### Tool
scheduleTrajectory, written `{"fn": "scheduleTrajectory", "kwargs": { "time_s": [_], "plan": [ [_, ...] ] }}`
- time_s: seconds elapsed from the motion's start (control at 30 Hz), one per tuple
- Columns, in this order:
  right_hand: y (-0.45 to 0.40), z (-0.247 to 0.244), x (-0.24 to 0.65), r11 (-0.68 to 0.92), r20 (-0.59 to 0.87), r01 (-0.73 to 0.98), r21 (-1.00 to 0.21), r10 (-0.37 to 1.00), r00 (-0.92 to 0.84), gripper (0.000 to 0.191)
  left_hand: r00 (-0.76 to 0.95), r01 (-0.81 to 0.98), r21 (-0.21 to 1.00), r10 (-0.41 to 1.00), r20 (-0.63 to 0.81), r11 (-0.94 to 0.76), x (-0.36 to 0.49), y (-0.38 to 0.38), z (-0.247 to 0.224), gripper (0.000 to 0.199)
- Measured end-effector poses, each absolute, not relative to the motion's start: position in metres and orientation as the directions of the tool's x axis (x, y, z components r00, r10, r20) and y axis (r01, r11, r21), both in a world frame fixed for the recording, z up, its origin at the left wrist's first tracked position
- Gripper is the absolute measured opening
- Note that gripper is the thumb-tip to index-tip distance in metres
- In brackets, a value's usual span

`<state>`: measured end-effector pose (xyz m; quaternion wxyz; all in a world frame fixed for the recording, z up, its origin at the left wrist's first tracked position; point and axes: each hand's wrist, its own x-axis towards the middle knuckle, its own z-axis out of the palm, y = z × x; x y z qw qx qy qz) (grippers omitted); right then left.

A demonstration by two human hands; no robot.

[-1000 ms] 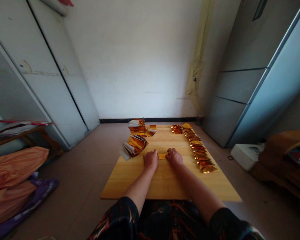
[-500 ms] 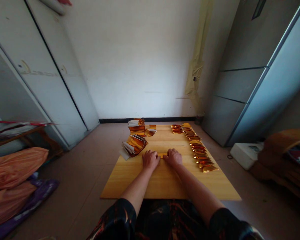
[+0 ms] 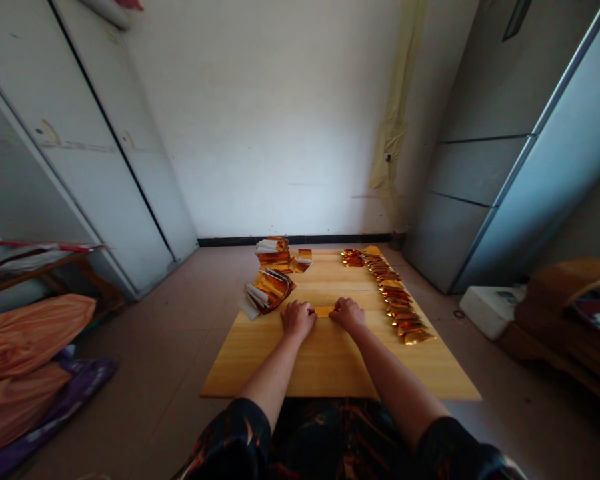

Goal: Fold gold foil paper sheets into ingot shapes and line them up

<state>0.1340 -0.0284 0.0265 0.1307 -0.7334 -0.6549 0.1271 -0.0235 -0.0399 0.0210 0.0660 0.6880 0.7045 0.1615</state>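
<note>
Between my hands, a narrow strip of gold foil paper lies on the wooden board. My left hand grips its left end, fingers closed. At its right end my right hand is closed on it too, thumb toward the middle. Just beyond my left hand rests a curled stack of gold foil sheets with pale backs. Folded gold foil pieces overlap in a long row down the board's right side. My fingertips partly hide the strip's ends.
A second stack of foil sheets and a loose foil sheet lie at the board's far left. More folded foil sits at the far right. A grey refrigerator, a white box and orange cloth surround the board.
My hands have moved slightly apart, so more of the gold strip shows between them. The stacks and the folded row have not moved.
</note>
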Motion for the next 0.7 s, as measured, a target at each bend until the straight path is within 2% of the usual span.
{"fn": "scheduleTrajectory", "kwargs": {
  "time_s": [0.37,0.7],
  "plan": [
    [-0.022,0.022,0.152,-0.004,-0.027,0.908,-0.419,1.0,-0.008,0.022,0.004,0.943,0.33,0.994,0.11,-0.04,-0.034,-0.038,0.014,0.024],
    [-0.028,0.022,0.148,0.002,0.023,0.944,-0.33,1.0,0.005,0.024,0.075,0.931,0.334,0.972,0.225,-0.149,-0.032,-0.044,0.012,0.016]
  ]
}}
